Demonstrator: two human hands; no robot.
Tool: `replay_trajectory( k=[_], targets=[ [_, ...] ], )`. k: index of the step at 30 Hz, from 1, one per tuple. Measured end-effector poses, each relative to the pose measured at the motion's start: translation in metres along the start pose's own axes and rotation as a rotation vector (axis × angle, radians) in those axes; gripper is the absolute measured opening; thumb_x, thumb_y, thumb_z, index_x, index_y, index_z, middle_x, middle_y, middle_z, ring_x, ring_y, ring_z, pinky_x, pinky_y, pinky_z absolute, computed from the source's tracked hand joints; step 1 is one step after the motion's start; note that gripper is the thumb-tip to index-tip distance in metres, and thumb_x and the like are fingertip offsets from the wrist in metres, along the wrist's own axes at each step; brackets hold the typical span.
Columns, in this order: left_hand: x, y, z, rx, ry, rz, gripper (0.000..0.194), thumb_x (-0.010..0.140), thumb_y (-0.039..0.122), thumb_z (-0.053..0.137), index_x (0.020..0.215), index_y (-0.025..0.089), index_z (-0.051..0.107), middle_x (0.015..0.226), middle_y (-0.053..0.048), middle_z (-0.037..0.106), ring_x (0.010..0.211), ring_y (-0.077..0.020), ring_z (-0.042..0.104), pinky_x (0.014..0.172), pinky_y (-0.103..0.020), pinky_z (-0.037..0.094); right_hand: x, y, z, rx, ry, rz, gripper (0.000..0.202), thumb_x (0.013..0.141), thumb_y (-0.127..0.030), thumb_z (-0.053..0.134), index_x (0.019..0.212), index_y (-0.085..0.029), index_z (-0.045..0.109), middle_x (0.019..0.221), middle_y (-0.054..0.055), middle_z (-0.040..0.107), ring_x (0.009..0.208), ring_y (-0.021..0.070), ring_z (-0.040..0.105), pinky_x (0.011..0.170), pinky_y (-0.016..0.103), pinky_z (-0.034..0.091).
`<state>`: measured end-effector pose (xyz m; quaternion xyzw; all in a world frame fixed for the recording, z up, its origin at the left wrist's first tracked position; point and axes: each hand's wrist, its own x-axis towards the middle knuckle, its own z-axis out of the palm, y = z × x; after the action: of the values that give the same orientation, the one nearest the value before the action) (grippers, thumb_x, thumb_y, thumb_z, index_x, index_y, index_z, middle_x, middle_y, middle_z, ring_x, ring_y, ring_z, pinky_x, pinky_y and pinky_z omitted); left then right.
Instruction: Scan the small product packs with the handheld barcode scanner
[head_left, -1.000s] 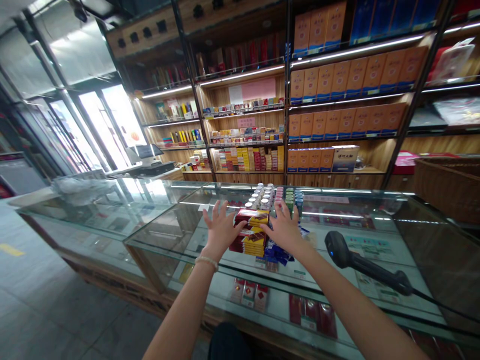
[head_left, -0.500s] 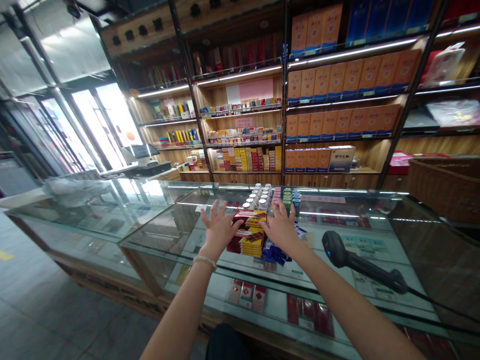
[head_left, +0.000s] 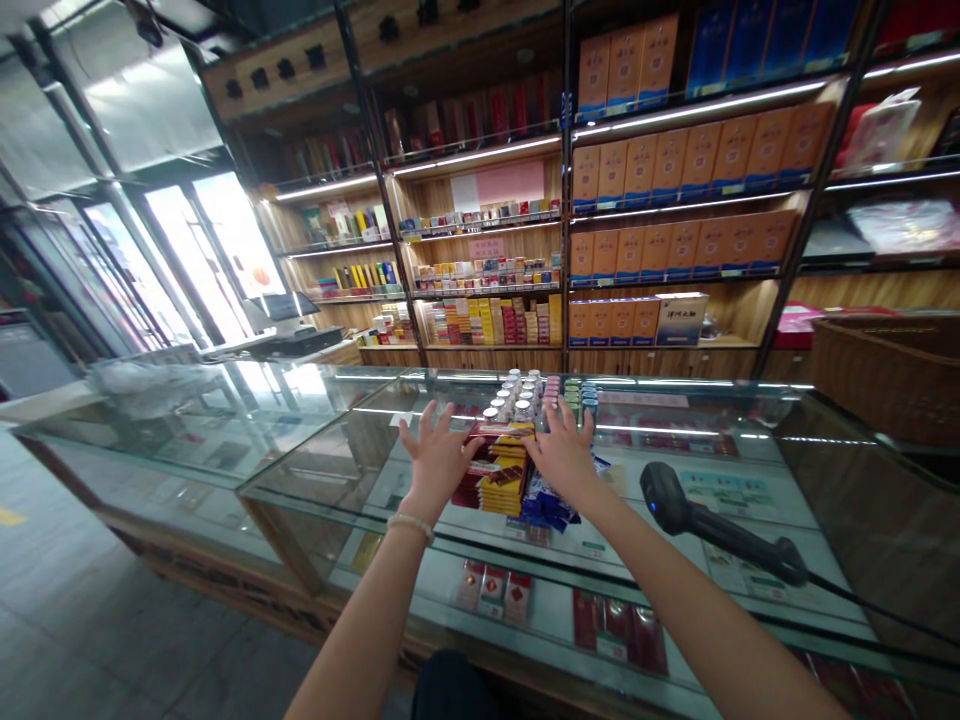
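Note:
Chocolate bars (head_left: 501,478) in red-and-yellow wrappers lie in stacks on the glass counter between my hands. My left hand (head_left: 435,462) is at their left side, fingers spread, its thumb at the end of the top bar. On the right side, my right hand (head_left: 564,458) also has its fingers apart, with its thumb at the bar's other end. Blue-wrapped packets (head_left: 547,502) lie partly under my right wrist. Beyond my fingertips stand white-capped bottles (head_left: 516,393) in rows, with small pink packs (head_left: 552,387) and green packs (head_left: 573,391) beside them.
A black barcode scanner (head_left: 716,530) with a cable lies right of my right forearm. A brown wicker basket (head_left: 885,375) stands at the counter's right. Cigarette packs (head_left: 493,592) show inside the glass counter (head_left: 315,470). Shelves with orange boxes (head_left: 675,250) line the back wall.
The top bar looks slightly tilted between my thumbs, and both thumbs have shifted a little up toward its ends. The bottles, packets and scanner stay in place.

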<state>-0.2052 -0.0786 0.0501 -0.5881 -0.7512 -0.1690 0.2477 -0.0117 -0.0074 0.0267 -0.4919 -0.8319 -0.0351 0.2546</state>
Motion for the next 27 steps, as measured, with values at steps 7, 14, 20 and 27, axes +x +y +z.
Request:
replay_trajectory(
  k=[7, 14, 20, 27],
  targets=[
    [0.003, 0.005, -0.004, -0.061, 0.021, -0.027, 0.02, 0.092, 0.047, 0.07, 0.102, 0.036, 0.084, 0.156, -0.007, 0.057, 0.154, -0.0392, 0.033, 0.123, -0.077, 0.008, -0.003, 0.004, -0.004, 0.014, -0.019, -0.006, 0.044, 0.105, -0.047, 0.047, 0.108, -0.022, 0.083, 0.166, 0.013, 0.043, 0.157, 0.0359, 0.025, 0.124, 0.068, 0.012],
    [0.004, 0.011, -0.004, -0.068, 0.069, -0.038, 0.018, 0.089, 0.045, 0.073, 0.094, 0.031, 0.083, 0.152, -0.008, 0.061, 0.153, -0.0392, 0.035, 0.122, -0.077, 0.011, -0.002, 0.012, -0.003, 0.026, 0.019, 0.012, 0.036, 0.1, -0.047, 0.058, 0.114, -0.023, 0.081, 0.168, 0.013, 0.039, 0.159, 0.0372, 0.021, 0.123, 0.069, 0.011],
    [0.003, 0.018, -0.001, -0.077, 0.086, -0.039, 0.016, 0.089, 0.042, 0.074, 0.096, 0.028, 0.08, 0.153, -0.009, 0.061, 0.154, -0.0371, 0.035, 0.122, -0.076, 0.011, -0.003, 0.022, -0.004, 0.021, 0.1, -0.01, 0.03, 0.097, -0.04, 0.065, 0.117, -0.023, 0.079, 0.17, 0.012, 0.037, 0.159, 0.0358, 0.02, 0.124, 0.067, 0.01],
    [0.005, 0.029, -0.002, -0.1, 0.098, -0.03, 0.015, 0.091, 0.039, 0.071, 0.095, 0.027, 0.078, 0.152, -0.009, 0.061, 0.153, -0.0385, 0.036, 0.123, -0.076, 0.012, -0.003, 0.032, -0.007, -0.005, 0.178, -0.016, 0.029, 0.096, -0.037, 0.067, 0.118, -0.023, 0.077, 0.169, 0.015, 0.038, 0.158, 0.0365, 0.022, 0.123, 0.069, 0.012]
  ],
)
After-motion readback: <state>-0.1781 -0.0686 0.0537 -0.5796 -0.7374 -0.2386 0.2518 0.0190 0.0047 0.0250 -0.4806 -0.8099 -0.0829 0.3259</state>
